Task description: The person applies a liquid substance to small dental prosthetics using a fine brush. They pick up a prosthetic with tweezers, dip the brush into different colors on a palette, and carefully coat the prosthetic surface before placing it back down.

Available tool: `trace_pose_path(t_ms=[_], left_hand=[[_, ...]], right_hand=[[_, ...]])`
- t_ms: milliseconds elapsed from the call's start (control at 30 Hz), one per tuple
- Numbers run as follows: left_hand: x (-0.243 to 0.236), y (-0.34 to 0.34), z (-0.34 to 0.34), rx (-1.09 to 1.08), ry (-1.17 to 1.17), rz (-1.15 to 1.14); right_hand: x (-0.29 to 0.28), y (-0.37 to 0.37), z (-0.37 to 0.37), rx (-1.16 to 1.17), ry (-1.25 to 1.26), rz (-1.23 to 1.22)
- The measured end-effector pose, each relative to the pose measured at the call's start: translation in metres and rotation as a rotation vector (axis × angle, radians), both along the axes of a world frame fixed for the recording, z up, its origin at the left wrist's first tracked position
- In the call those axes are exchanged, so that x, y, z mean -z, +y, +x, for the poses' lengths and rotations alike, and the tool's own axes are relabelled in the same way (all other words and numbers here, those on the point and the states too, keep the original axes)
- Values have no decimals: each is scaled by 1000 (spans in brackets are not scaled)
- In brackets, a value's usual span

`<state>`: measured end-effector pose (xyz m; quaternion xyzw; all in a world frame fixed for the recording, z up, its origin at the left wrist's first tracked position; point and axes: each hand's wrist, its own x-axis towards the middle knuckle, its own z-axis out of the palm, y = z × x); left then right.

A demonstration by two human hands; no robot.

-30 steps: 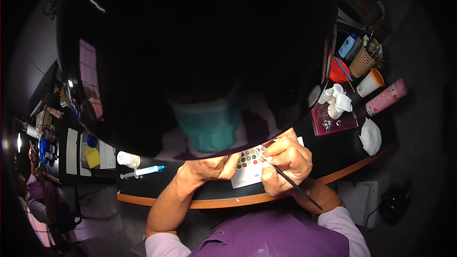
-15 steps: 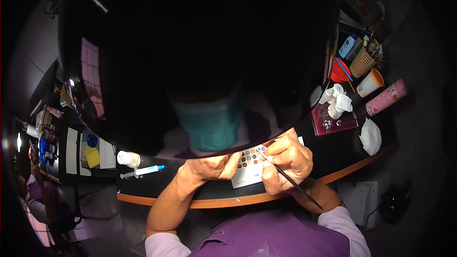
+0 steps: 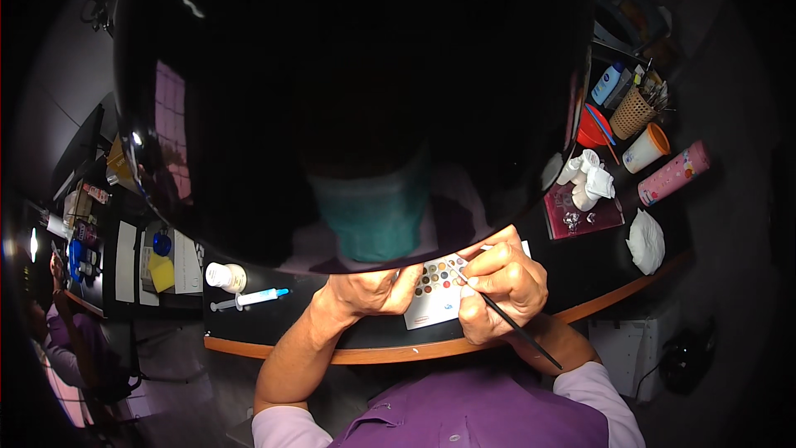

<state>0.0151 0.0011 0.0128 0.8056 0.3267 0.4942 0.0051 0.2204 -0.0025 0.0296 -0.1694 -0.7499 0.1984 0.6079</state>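
Observation:
A white card with several small coloured dots [image 3: 437,290] lies on a dark table [image 3: 365,336] near its front edge. My left hand [image 3: 371,292] rests on the card's left side and holds it down. My right hand [image 3: 502,280] grips a thin dark brush [image 3: 514,325] like a pen, its tip on the card among the dots, its handle pointing back toward my body. A large dark glossy dome [image 3: 348,91] hangs over the upper part of the view and hides the far half of the card and table.
Left of my hands lie a syringe with a blue tip [image 3: 249,299] and a white bottle [image 3: 224,276]. At the right stand a woven basket of tools [image 3: 633,112], a white cup [image 3: 647,148], a pink tube [image 3: 673,172], white figurines [image 3: 587,178] and crumpled tissue [image 3: 645,241].

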Motion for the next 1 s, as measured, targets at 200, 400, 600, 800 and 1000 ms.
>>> trace_pose_path(t_ms=[200,400,600,800,1000], left_hand=[[-1,1,0,16,-14,5],[1,2,-1,13,-14,5],[-2,2,0,13,-15,8],[-2,2,0,18,-13,24],[-3,1,-2,62,-63,17]], right_hand=[[0,1,0,9,-16,11],[0,1,0,1,-7,21],[0,1,0,7,-8,17],[1,2,3,-19,-14,24],[1,-1,7,-68,-6,20]])
